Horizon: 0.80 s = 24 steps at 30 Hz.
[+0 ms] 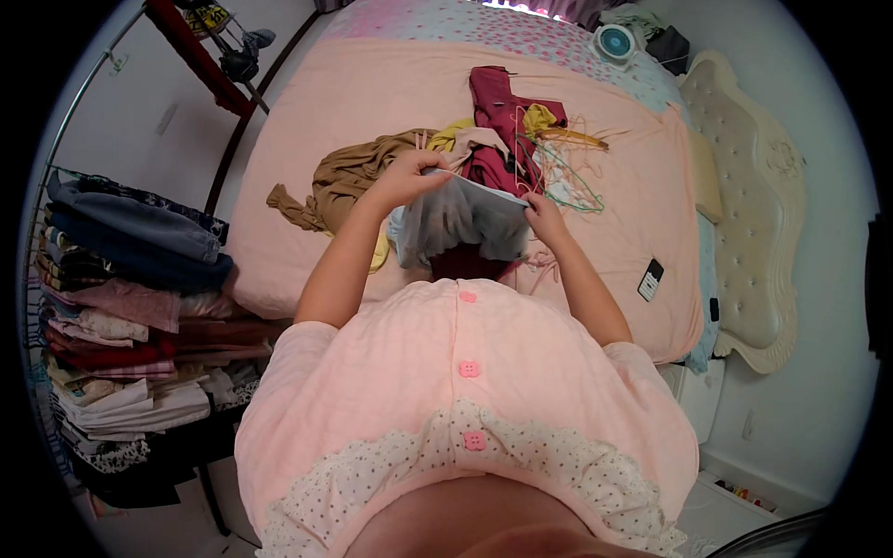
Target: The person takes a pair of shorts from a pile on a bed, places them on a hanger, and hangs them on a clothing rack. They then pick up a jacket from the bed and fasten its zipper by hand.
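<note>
A grey sheer garment, like a gauzy skirt, hangs stretched between my two hands in front of my body, above the bed. Its pale waistband runs along the top edge. My left hand is closed on one end of this band, and my right hand pinches the other end. Just beyond lie a brown garment, a dark red garment and a yellow cloth. Thin pink hangers show close to my right hand; whether it touches one I cannot tell.
A tangle of hangers lies on the peach bedspread, with a phone further right. At left stands a rack of folded and hung clothes. A tufted headboard borders the right, and a small fan sits at the far corner.
</note>
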Motion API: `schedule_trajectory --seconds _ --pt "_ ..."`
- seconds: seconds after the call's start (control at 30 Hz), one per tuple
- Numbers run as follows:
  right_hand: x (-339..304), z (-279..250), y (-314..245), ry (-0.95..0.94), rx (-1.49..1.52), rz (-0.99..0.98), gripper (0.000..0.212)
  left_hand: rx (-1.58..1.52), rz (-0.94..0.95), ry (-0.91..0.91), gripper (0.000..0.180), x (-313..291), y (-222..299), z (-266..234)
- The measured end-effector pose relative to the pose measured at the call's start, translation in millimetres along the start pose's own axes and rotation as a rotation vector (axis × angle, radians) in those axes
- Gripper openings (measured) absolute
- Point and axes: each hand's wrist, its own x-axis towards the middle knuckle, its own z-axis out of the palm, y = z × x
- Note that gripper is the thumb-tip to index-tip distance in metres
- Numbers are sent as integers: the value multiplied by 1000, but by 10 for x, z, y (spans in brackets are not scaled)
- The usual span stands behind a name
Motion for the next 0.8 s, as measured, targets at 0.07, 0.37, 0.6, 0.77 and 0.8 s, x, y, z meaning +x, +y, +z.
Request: schedule_trajectory --seconds 0.07,0.37,0.6,0.77,0.8 --pt "-3 -113 69 -237 336 134 12 -30 9 19 17 -15 -16 -29" --pt "-148 -739 -217 -607 -37 105 32 -225 15 -71 21 -165 -310 -383" --pt "-296 -1012 -276 -334 223 58 18 -22 2 -128 28 -279 -298 -403" --pt "-433 -1237 -581 -202 426 -31 12 219 186 104 20 -436 -286 -417" --pt "-449 -1266 -607 -146 208 -71 13 220 189 98 20 -461 -271 -401"
